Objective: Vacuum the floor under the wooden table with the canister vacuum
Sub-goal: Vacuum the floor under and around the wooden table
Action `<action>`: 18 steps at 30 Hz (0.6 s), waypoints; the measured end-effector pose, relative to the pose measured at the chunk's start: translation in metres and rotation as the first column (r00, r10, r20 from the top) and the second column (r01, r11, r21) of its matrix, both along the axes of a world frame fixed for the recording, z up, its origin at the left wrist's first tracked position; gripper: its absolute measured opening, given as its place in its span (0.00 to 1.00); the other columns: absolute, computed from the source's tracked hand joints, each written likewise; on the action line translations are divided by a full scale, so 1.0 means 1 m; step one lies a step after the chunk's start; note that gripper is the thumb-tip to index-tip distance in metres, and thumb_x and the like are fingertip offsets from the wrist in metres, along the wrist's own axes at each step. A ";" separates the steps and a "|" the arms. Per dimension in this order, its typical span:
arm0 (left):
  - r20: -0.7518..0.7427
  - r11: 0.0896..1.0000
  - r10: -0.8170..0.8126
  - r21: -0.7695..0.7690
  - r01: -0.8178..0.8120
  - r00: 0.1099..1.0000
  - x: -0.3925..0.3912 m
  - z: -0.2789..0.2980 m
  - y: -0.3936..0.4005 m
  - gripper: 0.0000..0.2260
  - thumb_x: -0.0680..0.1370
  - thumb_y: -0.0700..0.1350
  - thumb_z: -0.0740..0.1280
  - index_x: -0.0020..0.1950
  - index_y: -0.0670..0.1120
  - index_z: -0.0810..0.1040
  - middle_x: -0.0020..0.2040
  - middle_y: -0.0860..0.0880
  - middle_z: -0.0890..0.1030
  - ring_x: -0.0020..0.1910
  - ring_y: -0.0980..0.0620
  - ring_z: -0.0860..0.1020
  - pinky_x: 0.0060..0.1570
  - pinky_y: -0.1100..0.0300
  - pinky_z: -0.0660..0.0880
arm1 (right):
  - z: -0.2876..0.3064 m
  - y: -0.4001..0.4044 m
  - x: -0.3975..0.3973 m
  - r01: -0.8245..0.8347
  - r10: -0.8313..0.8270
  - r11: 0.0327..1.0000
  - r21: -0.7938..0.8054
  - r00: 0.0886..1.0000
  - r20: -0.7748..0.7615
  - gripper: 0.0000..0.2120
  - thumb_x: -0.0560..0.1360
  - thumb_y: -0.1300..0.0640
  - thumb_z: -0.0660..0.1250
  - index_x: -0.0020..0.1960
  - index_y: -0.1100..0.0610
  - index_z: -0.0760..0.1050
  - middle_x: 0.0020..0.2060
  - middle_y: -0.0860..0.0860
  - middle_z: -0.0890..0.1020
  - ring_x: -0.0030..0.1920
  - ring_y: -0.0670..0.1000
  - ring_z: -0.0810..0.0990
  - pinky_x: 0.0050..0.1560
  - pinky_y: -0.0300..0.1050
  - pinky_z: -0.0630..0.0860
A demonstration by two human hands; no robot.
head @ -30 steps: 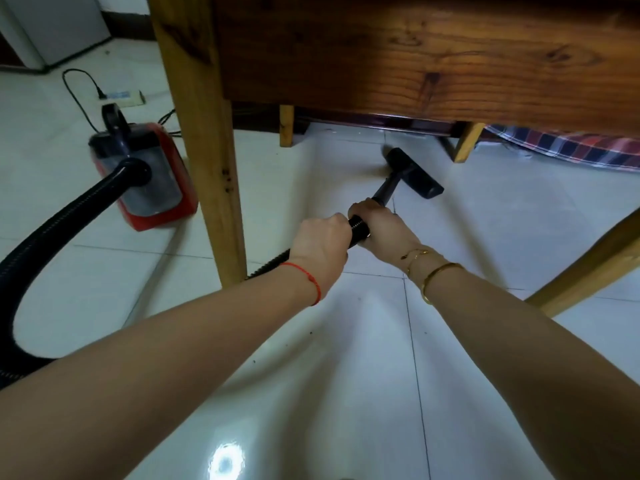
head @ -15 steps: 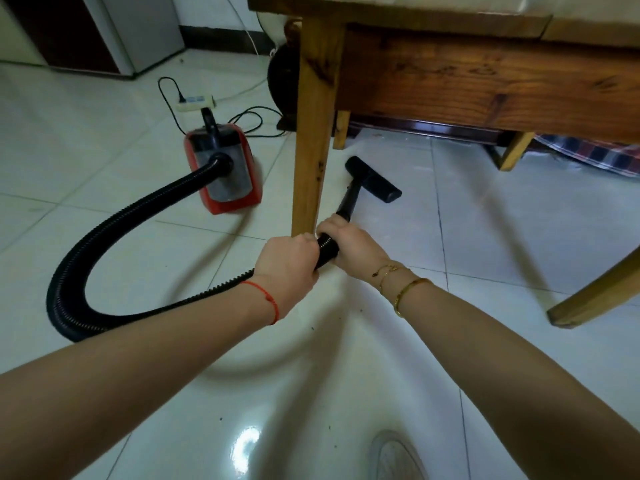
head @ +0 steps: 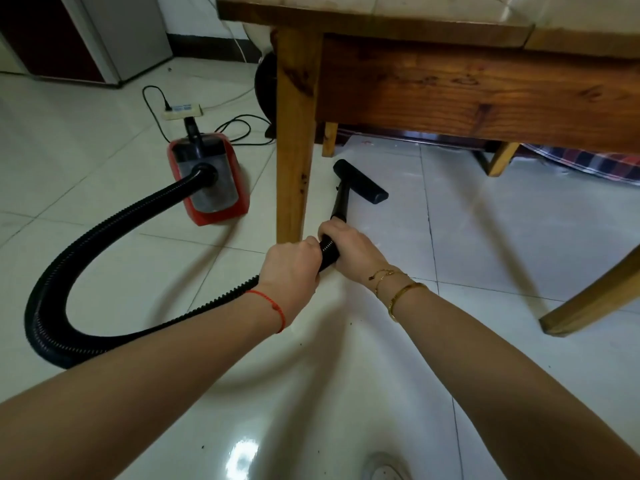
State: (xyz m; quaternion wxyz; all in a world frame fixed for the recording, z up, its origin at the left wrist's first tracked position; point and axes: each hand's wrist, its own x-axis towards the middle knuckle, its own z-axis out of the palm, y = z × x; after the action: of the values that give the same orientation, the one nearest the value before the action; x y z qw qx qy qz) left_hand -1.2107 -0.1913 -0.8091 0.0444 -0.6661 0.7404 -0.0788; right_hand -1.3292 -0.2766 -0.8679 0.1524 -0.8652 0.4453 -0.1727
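A red canister vacuum (head: 211, 178) sits on the white tile floor, left of the wooden table's front leg (head: 294, 143). Its black ribbed hose (head: 86, 258) loops left and back to my hands. My left hand (head: 291, 268) is shut on the hose end, and my right hand (head: 349, 247) is shut on the black wand (head: 340, 200) just ahead of it. The flat black nozzle (head: 362, 181) rests on the floor under the wooden table (head: 450, 88), just right of that leg.
A white power strip (head: 181, 110) with black cords lies behind the vacuum. Another table leg (head: 595, 292) slants in at the right; two more stand at the back. A plaid cloth (head: 602, 164) hangs far right. Dark crumbs dot the near tiles. A grey cabinet (head: 121, 36) stands top left.
My view has pulled back and risen, showing the tabletop edge. The nozzle has come nearer, close beside the front leg. Both hands keep their grip.
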 end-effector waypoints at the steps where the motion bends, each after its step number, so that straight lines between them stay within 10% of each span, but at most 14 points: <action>1: -0.004 1.000 -0.001 -0.007 0.001 1.000 -0.006 -0.003 -0.008 0.09 0.79 0.46 0.62 0.57 0.45 0.70 0.43 0.50 0.77 0.37 0.50 0.76 0.33 0.59 0.66 | -0.001 -0.008 -0.006 0.017 -0.017 1.000 0.002 1.000 0.000 0.13 0.69 0.69 0.67 0.51 0.58 0.71 0.51 0.55 0.73 0.42 0.51 0.71 0.46 0.45 0.74; 14: -0.051 0.999 -0.034 -0.027 0.032 0.998 -0.089 -0.047 -0.117 0.11 0.77 0.40 0.65 0.59 0.43 0.70 0.50 0.49 0.80 0.47 0.49 0.81 0.36 0.59 0.66 | -0.032 -0.103 -0.089 0.209 -0.205 0.967 0.144 0.978 -0.040 0.10 0.73 0.63 0.63 0.52 0.55 0.68 0.52 0.52 0.71 0.46 0.55 0.75 0.42 0.42 0.67; 18: -0.057 0.994 -0.096 -0.054 0.093 0.994 -0.116 -0.049 -0.137 0.10 0.77 0.39 0.65 0.57 0.44 0.71 0.35 0.51 0.69 0.47 0.50 0.80 0.36 0.60 0.66 | -0.033 -0.119 -0.117 0.281 -0.279 0.948 0.148 0.960 -0.032 0.07 0.75 0.63 0.61 0.50 0.53 0.67 0.53 0.50 0.71 0.43 0.53 0.77 0.43 0.43 0.70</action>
State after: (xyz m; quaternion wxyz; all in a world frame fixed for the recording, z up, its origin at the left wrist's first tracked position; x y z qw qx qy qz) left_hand -1.3269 -0.3279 -0.8576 0.0012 -0.6331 0.7699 -0.0799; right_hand -1.4467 -0.3954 -0.9014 0.1892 -0.7801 0.5762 -0.1536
